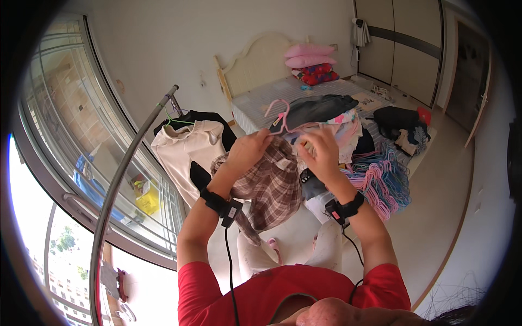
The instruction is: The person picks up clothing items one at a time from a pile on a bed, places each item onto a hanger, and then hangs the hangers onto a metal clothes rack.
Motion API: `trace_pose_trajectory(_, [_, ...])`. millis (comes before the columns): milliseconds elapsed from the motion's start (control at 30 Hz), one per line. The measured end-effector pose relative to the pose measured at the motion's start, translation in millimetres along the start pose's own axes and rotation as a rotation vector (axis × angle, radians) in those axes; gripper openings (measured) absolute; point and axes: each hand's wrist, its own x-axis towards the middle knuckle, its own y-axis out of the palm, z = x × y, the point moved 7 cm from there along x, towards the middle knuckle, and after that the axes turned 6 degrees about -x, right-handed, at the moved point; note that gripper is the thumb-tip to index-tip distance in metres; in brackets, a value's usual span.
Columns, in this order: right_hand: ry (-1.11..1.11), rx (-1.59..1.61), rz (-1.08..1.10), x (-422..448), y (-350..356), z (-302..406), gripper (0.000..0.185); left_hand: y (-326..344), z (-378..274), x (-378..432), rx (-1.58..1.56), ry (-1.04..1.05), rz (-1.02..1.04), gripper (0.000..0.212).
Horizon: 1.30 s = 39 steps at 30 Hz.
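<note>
My left hand (pixel 249 151) pinches a pink plastic clothes hanger (pixel 284 118) near the base of its hook. From the hanger hangs a brown-and-white plaid shirt (pixel 272 183), its lower part bunched and drooping above my knees. My right hand (pixel 321 155) is raised beside the shirt's right edge with bent fingers. Its fingertips are close to the hanger's right arm, and whether they grip anything is unclear. Behind the hands, a pile of clothes (pixel 340 130) lies on the bed, with a dark garment (pixel 318 108) on top.
A metal clothes rail (pixel 122 175) runs along my left, holding a cream sweater (pixel 183 142) and a black garment (pixel 222 122). Many-coloured hangers (pixel 379 175) lie heaped at the bed's right edge. Pink pillows (pixel 310 56) are stacked by the headboard (pixel 261 61). A black bag (pixel 395 118) lies farther right.
</note>
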Motion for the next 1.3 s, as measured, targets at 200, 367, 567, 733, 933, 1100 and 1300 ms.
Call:
trace_pose_trajectory(200, [0.251, 0.209, 0.196, -61.9, 52.8, -7.2, 0.039, -0.1, 14.2, -0.4, -0.117, -0.063, -0.057, 0.02])
trace_pose_trajectory(367, [0.227, 0.237, 0.52, -76.7, 77.3, -31.0, 0.026, 2.7, 28.3, -5.1, -0.238, -0.08, -0.151, 0.018])
trace_pose_trajectory(567, [0.23, 0.081, 1.012, -111.1, 63.2, -59.7, 0.049, 8.3, 46.9, -14.0, -0.288, -0.138, -0.102, 0.019])
trace_pose_trajectory(733, [0.045, -0.083, 0.77, -108.9, 15.1, -76.9, 0.039, 20.2, 51.2, -29.5, -0.316, -0.157, -0.033, 0.018])
trace_pose_trajectory(933, [0.043, -0.14, 0.655, -106.7, -7.7, -98.8, 0.042, 33.7, 53.0, -37.8, -0.338, -0.108, 0.035, 0.021])
trace_pose_trajectory(1100, [0.029, -0.155, 0.6, -100.5, -11.9, -106.7, 0.041, 38.6, 55.9, -42.4, -0.349, -0.227, 0.056, 0.02])
trace_pose_trajectory(1300, [-0.05, -0.243, 0.671, -116.3, -3.4, -105.2, 0.022, 41.9, 59.4, -57.9, -0.347, -0.166, -0.092, 0.018])
